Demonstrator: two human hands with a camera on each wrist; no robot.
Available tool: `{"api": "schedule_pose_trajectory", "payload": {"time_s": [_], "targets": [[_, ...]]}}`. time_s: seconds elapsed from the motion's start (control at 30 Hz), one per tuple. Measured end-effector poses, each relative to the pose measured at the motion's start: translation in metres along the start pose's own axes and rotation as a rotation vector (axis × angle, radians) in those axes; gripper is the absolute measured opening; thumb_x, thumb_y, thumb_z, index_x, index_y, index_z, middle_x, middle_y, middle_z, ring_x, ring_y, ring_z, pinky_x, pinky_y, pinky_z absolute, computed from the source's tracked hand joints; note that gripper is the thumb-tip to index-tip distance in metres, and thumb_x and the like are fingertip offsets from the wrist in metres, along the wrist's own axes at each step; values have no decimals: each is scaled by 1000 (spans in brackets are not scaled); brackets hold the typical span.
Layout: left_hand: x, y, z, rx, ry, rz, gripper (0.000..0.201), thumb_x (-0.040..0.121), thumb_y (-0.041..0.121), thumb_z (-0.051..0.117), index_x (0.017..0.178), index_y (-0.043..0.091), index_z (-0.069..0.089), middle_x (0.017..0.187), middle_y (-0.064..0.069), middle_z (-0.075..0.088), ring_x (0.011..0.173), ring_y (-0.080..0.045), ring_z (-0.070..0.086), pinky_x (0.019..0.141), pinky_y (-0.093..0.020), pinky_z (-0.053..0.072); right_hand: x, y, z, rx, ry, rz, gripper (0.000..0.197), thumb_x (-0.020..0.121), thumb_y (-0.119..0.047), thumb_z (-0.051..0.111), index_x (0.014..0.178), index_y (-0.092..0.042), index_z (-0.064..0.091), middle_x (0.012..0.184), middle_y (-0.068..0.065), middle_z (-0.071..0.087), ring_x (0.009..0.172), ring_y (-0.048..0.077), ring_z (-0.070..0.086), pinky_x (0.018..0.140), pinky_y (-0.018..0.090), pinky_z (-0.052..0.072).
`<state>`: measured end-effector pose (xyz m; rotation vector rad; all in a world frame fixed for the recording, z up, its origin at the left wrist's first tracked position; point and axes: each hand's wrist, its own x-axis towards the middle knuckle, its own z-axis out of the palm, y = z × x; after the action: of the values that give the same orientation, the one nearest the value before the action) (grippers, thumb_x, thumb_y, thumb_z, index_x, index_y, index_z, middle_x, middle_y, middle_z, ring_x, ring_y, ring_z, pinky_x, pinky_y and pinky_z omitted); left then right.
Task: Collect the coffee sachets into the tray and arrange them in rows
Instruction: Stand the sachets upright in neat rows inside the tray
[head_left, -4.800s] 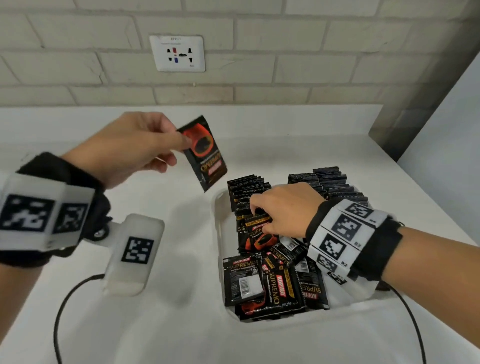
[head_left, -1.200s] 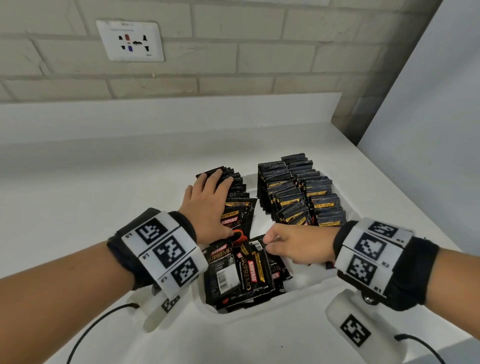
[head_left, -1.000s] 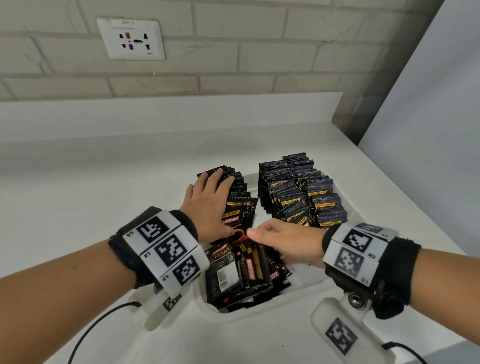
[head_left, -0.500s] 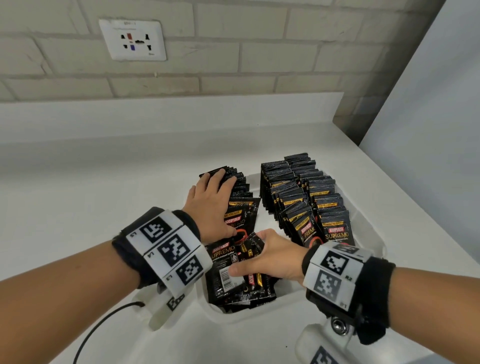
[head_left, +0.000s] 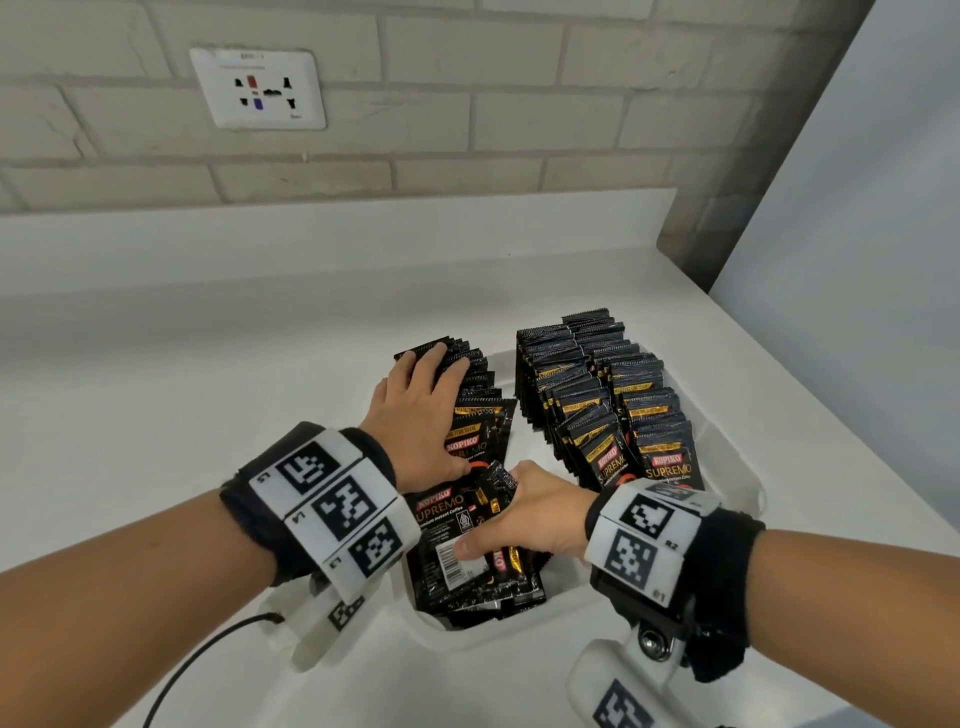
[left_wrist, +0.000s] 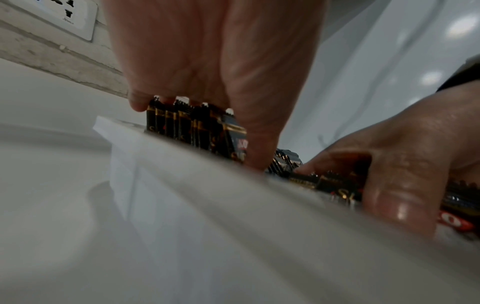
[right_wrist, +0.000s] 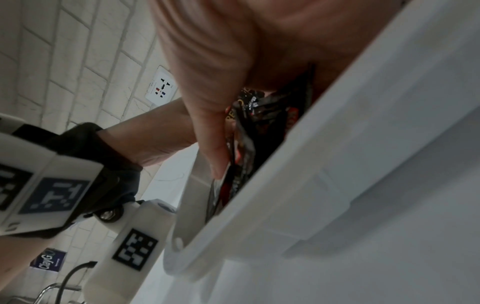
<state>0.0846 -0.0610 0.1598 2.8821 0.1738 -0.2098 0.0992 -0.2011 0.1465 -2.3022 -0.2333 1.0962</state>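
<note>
Coffee sachets, black Kopiko Supremo packs, fill a white tray (head_left: 737, 467) that sits on the white desk (head_left: 182, 415) near its right corner. Most of them stand on edge in rows: two tight rows on the right (head_left: 597, 395) and one row on the left (head_left: 478, 384). At the near end of the tray a loose pile (head_left: 452, 551) lies flat and overlapping, one pack showing its barcode.

The left hand (head_left: 421, 415) lies palm down over the left row, fingers straight and together, their tips on the top edges of the far sachets. In the left wrist view those fingers (left_wrist: 207, 61) press on the upright edges just above the tray wall (left_wrist: 233, 205).

The right hand (head_left: 530, 514) reaches into the near pile, its grip closed on a bunch of loose sachets (head_left: 498, 488), thumb on top and fingers curled beneath. The right wrist view shows the thumb (right_wrist: 207, 127) pinching crumpled packs (right_wrist: 246, 127) against the inside of the tray.

Both wrists wear black bands with white marker blocks. On the brick wall behind the desk is a white socket plate (head_left: 257, 88).
</note>
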Motion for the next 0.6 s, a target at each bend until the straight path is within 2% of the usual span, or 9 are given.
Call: {"api": "schedule_pose_trajectory", "payload": {"time_s": [0.07, 0.17, 0.23, 0.3, 0.37, 0.4, 0.5, 0.53, 0.6], "targets": [[0, -1, 1, 2, 3, 2, 103, 77, 42, 69, 148, 21, -3, 156, -2, -6, 143, -28, -7, 115, -41, 6, 0, -1, 1, -32, 7, 1, 95, 64, -38, 81, 136, -12, 25, 117, 1, 45, 110, 16, 45, 93, 27, 41], [-1, -1, 2, 2, 6, 7, 103, 77, 42, 69, 148, 21, -3, 156, -2, -6, 143, -28, -8, 115, -40, 6, 0, -3, 2, -145, 51, 2, 100, 60, -47, 80, 138, -17, 25, 132, 6, 37, 121, 22, 40, 100, 33, 39], [0, -1, 2, 0, 8, 9, 102, 77, 42, 69, 148, 21, -3, 156, -2, -6, 143, -28, -8, 115, -39, 6, -1, -3, 1, -159, 44, 9, 101, 60, -47, 80, 139, -17, 24, 133, 6, 37, 122, 22, 40, 100, 34, 39], [0, -2, 2, -3, 11, 7, 103, 77, 41, 69, 148, 21, -3, 156, -2, -6, 143, -28, -8, 115, -39, 6, -2, -4, 0, -106, 22, 1, 97, 64, -40, 80, 138, -13, 24, 121, 2, 43, 112, 17, 44, 93, 28, 41], [0, -2, 2, -6, 11, 6, 103, 77, 41, 69, 148, 22, -2, 156, -2, -5, 143, -29, -7, 115, -40, 6, -1, -4, -1, -53, -4, -9, 90, 68, -33, 79, 136, -11, 25, 104, -3, 42, 98, 12, 42, 82, 22, 38], [0, -2, 2, -6, 9, 6, 103, 77, 42, 70, 148, 22, -2, 156, -2, -5, 143, -29, -7, 115, -40, 6, -1, -4, -2, -50, -12, -15, 89, 69, -32, 79, 136, -10, 25, 103, -3, 42, 95, 10, 40, 80, 22, 36], [-1, -2, 2, -10, 4, 4, 103, 77, 41, 69, 148, 22, -2, 156, -2, -5, 143, -28, -7, 115, -40, 6, -1, -4, -2, -64, -8, -24, 91, 69, -33, 79, 138, -9, 24, 123, 3, 45, 97, 11, 38, 82, 22, 35], [-1, -2, 2, -12, 3, 5, 102, 77, 42, 69, 148, 22, -2, 156, -2, -5, 143, -28, -7, 115, -40, 7, -2, -5, -2, -59, -6, -26, 91, 69, -32, 79, 138, -9, 24, 125, 3, 45, 97, 11, 38, 81, 22, 35], [-1, -2, 2, -15, 5, 6, 102, 77, 41, 69, 148, 22, -2, 156, -2, -5, 143, -28, -7, 115, -39, 7, -2, -6, 0, -42, -1, -27, 90, 70, -28, 79, 138, -9, 23, 116, 2, 45, 96, 11, 39, 80, 22, 36]]}}
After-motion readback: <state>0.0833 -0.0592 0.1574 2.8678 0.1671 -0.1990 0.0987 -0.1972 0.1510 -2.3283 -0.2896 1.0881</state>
